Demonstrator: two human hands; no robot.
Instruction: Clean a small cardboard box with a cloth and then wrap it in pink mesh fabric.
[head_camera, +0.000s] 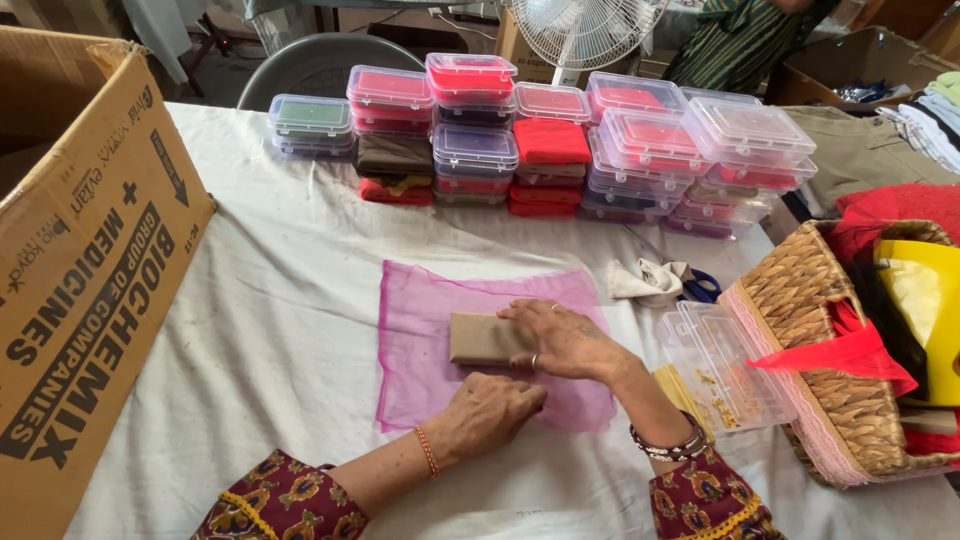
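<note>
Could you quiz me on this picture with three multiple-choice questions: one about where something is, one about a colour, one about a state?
1. Where does the tan packet lie?
A. on the pink net
B. in the basket
C. in the carton

2. What colour is the net?
A. green
B. pink
C. black

3. How is the clear box by the basket?
A. lid open
B. shut
C. upside down

Answers: 1 A, the net spreads under it; 2 B, it shows pink on the white cloth; 3 A, its lid stands raised.

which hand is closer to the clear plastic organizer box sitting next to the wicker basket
Right. The right hand rests on the tan folded cloth, just left of the clear organizer box. The left hand lies on the pink sheer fabric, farther left.
</note>
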